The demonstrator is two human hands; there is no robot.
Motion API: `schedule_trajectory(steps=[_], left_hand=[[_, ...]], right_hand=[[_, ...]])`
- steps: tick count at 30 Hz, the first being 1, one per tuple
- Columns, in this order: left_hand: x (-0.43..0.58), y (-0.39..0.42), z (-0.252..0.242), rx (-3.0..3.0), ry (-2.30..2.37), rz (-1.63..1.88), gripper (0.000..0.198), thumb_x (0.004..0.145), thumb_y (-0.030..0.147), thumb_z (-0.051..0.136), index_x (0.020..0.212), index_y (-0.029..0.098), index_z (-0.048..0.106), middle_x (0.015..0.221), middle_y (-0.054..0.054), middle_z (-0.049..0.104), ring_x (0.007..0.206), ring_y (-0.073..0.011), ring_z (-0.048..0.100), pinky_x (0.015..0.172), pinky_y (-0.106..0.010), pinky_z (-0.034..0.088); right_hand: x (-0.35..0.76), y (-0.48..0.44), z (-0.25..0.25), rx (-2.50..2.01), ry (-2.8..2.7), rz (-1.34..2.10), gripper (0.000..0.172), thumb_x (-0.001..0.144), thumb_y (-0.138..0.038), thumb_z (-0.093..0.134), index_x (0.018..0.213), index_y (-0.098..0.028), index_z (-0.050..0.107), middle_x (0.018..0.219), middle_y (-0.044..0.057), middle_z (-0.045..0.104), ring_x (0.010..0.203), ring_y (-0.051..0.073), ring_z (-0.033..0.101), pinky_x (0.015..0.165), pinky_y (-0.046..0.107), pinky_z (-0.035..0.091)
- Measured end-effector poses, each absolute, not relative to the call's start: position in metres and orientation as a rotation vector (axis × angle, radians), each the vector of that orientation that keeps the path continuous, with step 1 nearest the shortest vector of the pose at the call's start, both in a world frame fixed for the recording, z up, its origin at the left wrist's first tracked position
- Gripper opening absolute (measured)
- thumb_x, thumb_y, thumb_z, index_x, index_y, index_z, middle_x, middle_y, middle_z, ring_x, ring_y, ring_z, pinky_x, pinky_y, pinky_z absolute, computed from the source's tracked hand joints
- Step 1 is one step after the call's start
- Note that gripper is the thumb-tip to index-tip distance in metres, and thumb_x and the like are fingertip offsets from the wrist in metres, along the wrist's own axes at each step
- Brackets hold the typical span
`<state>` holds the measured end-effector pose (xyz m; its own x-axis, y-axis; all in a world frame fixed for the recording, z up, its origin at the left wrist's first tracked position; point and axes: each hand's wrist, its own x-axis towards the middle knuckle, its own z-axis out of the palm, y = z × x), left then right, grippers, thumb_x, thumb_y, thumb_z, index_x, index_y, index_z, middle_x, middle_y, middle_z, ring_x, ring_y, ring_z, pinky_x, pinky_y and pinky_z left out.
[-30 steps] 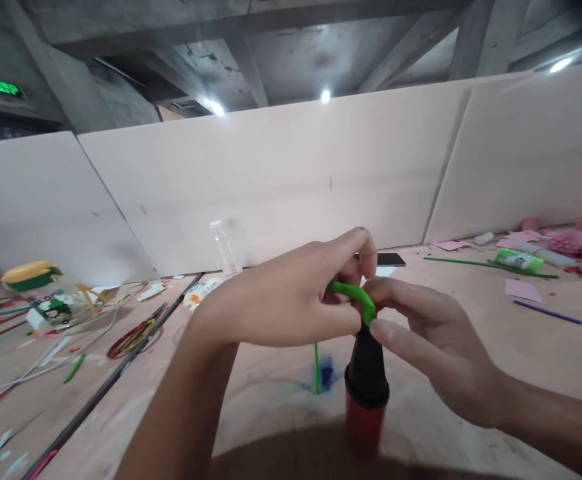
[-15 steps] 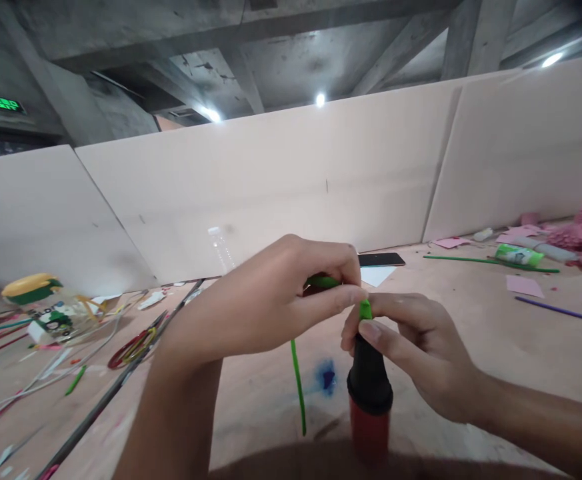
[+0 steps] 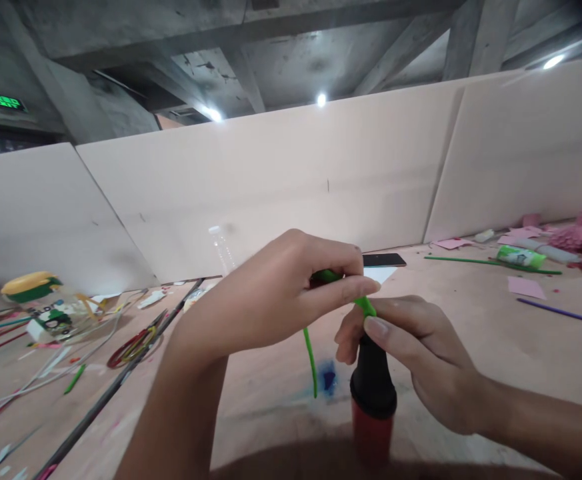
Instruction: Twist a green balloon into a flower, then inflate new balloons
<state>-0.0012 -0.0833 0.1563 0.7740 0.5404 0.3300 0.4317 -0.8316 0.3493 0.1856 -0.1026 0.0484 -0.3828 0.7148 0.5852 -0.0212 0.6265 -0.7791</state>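
A bright green pipe cleaner (image 3: 311, 363) passes through my left hand (image 3: 315, 283), whose fingers are bent round it. Its loose end dangles below that hand. A short green stretch crosses to my right hand (image 3: 395, 340), where thumb and forefinger pinch it on the narrow top of a black-and-red bottle-like object (image 3: 375, 400). This object stands upright, with a tapered black upper part and a red lower part fading into shadow. My fingertips hide the spot where green meets black.
Scissors (image 3: 133, 348) and a clear container with a yellow-green lid (image 3: 31, 283) lie left. Behind are a clear bottle (image 3: 221, 250) and a dark phone (image 3: 383, 260) against a white partition (image 3: 271, 180). Pink paper (image 3: 527, 287) and a purple stick (image 3: 552, 309) lie right.
My left hand has shifted slightly right, over the top of the black part. The pipe cleaner's dangling end has risen and moved right. My right hand keeps its pinch.
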Motion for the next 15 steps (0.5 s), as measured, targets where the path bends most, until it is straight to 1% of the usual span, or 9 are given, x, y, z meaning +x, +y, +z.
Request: schedule_trajectory(steps=[5, 10, 12, 15], left_hand=[[0.0044, -0.0816, 0.1514, 2.759, 0.777, 0.711, 0.027, 0.098, 0.029, 0.058, 0.076, 0.017, 0.067, 0.061, 0.006, 0.060, 0.057, -0.0062, 0.048, 0.056, -0.019, 0.036], [0.0053, -0.0790, 0.1494, 2.763, 0.744, 0.747, 0.027, 0.097, 0.029, 0.060, 0.074, 0.017, 0.066, 0.059, 0.007, 0.057, 0.057, -0.0058, 0.048, 0.055, -0.018, 0.036], [0.0050, -0.0783, 0.1495, 2.742, 0.727, 0.738, 0.028, 0.098, 0.028, 0.059, 0.073, 0.016, 0.065, 0.060, 0.006, 0.059, 0.057, -0.0059, 0.050, 0.055, -0.018, 0.038], [0.0046, -0.0777, 0.1500, 2.717, 0.716, 0.717, 0.027, 0.098, 0.026, 0.057, 0.075, 0.016, 0.065, 0.061, 0.006, 0.061, 0.058, -0.0061, 0.052, 0.056, -0.018, 0.039]], right_hand=[[0.1873, -0.1010, 0.0435, -0.534, -1.808, 0.923, 0.035, 0.106, -0.034, 0.044, 0.092, -0.019, 0.072, 0.076, 0.002, 0.071, 0.071, 0.014, 0.067, 0.068, 0.024, 0.055], [0.1866, -0.1013, 0.0436, -0.511, -1.839, 0.940, 0.036, 0.107, -0.035, 0.040, 0.098, -0.020, 0.071, 0.079, 0.002, 0.071, 0.075, 0.015, 0.067, 0.071, 0.026, 0.054], [0.1860, -0.1010, 0.0444, -0.506, -1.850, 0.926, 0.033, 0.106, -0.036, 0.042, 0.097, -0.020, 0.069, 0.079, 0.002, 0.071, 0.075, 0.015, 0.066, 0.070, 0.027, 0.054], [0.1846, -0.0995, 0.0451, -0.520, -1.845, 0.886, 0.031, 0.106, -0.036, 0.045, 0.091, -0.020, 0.067, 0.077, 0.001, 0.070, 0.073, 0.014, 0.065, 0.070, 0.026, 0.053]])
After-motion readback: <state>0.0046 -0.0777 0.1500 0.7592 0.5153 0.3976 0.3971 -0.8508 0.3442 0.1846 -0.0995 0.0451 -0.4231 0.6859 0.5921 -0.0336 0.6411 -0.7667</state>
